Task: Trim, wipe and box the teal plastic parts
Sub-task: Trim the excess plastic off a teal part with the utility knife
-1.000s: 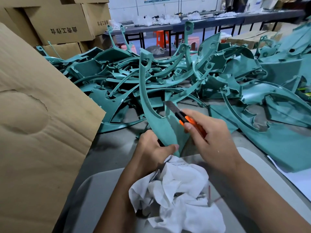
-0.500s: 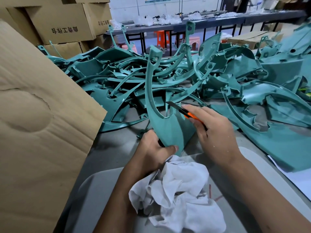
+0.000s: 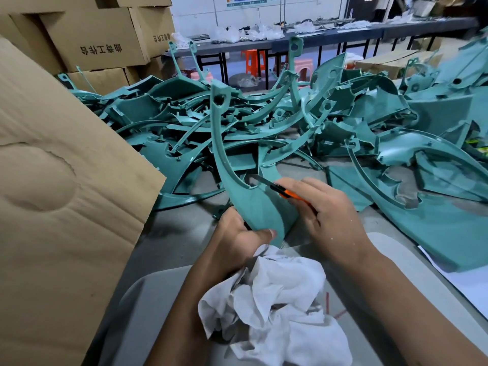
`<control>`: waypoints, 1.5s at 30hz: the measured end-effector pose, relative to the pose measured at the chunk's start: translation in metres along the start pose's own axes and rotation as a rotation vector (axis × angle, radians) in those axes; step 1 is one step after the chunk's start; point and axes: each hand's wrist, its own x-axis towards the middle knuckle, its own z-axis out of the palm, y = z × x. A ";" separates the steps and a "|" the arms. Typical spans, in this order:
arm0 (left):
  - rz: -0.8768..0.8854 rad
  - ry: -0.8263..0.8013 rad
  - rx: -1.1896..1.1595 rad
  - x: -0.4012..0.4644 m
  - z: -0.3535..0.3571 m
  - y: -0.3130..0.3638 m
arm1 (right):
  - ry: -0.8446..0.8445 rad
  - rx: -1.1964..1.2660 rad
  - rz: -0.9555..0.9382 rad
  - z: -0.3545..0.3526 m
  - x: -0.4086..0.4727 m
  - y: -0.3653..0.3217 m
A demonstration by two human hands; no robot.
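The teal part (image 3: 253, 204) is standing upright near the tabletop's (image 3: 174, 239) front edge, the left hand (image 3: 237, 236) gripping its base while the right hand (image 3: 327, 215) is grasping an orange knife (image 3: 277, 188), blade touching its inner edge. A white rag (image 3: 280, 305) is lying just in front; a teal pile (image 3: 290, 128) is crowding behind, a cardboard sheet (image 3: 60, 194) leaning at left.

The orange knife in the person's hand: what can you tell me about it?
The utility knife has an orange and black handle, seemingly plastic, and a slim grey blade pushed out. The right hand grips it, hiding most of the handle. It points up and left, its tip at the inner notch of the teal plastic part that the left hand holds upright.
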 end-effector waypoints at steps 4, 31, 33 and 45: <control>-0.006 0.010 -0.002 0.001 0.000 -0.001 | -0.090 0.069 -0.010 -0.001 -0.002 -0.005; -0.190 -0.010 -0.154 -0.016 -0.039 0.027 | 0.275 1.061 0.560 -0.036 0.009 -0.009; -0.256 -0.114 -0.161 -0.018 -0.039 0.027 | 0.167 1.101 0.587 -0.039 0.010 -0.005; -0.141 0.244 -0.197 -0.007 -0.040 0.025 | 0.072 1.049 0.447 -0.031 0.006 -0.015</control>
